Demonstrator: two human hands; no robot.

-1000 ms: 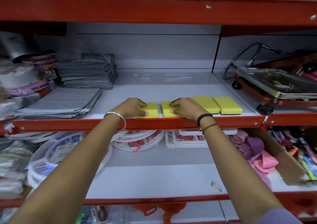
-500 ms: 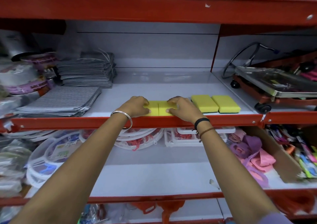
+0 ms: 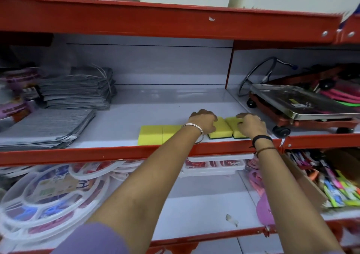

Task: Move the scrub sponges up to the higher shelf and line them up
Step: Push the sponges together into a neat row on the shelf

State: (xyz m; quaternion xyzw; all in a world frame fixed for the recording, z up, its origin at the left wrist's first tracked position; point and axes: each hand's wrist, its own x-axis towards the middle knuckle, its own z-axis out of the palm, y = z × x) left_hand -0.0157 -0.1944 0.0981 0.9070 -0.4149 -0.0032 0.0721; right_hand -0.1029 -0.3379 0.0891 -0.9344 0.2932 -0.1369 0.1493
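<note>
Four sponges (image 3: 151,135) sit along the shelf (image 3: 120,117) front; left hand (image 3: 202,122) and right hand (image 3: 251,125) each press loosely curled fingers on the right pair, long axes pointing far.

Four yellow scrub sponges with dark green scouring undersides lie flat in a row along the front edge of the shelf (image 3: 175,105). The left pair (image 3: 155,135) sits flush, side by side — the right pair (image 3: 227,127) also touches, angled slightly, nearer the shelf's right end.
</note>
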